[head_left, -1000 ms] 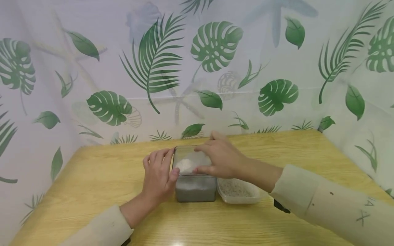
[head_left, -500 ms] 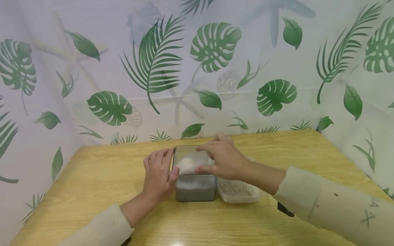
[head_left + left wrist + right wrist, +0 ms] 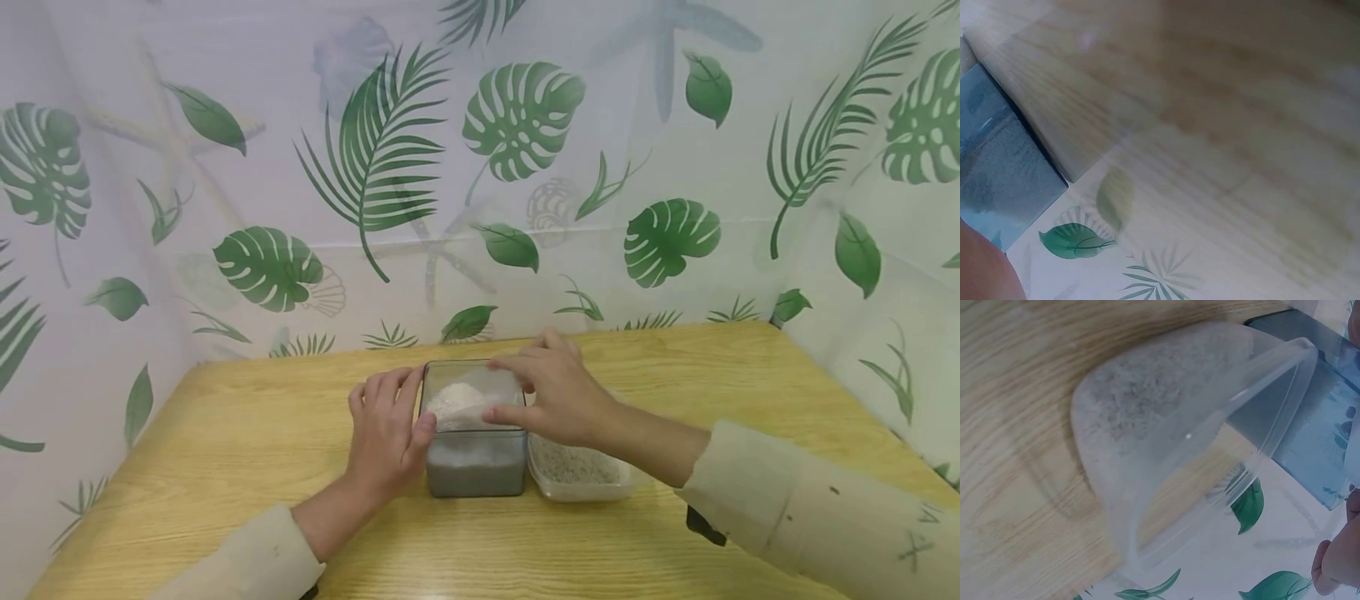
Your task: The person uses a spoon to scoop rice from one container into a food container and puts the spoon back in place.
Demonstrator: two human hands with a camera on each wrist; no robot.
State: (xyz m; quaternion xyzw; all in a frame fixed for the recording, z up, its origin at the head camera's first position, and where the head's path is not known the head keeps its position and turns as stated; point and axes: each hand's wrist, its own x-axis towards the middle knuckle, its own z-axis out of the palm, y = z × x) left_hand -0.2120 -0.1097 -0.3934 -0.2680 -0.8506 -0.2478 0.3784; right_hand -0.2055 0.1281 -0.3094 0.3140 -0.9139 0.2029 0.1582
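A smoky-grey translucent square container (image 3: 476, 467) stands mid-table with a heap of white grains (image 3: 457, 400) inside. My left hand (image 3: 386, 433) holds its left side, thumb by the front corner and fingers bent along the rim. Over the right part of its opening is my right hand (image 3: 558, 392), thumb and fingers apart on either side of a whitish translucent rounded piece (image 3: 1352, 450). I cannot tell what kind of thing that piece is. Against the container's right side stands a clear plastic tub (image 3: 581, 493) of rice (image 3: 573, 464), partly under my right forearm.
The wooden table (image 3: 270, 442) extends around both containers. A white cloth (image 3: 585, 275) printed with green leaves hangs behind the table and along its sides. In the right wrist view the tub's high rim (image 3: 1300, 369) overlaps the grey container.
My right hand has shifted slightly to the right, showing more of the grain heap. My left hand keeps its place, as do both containers.
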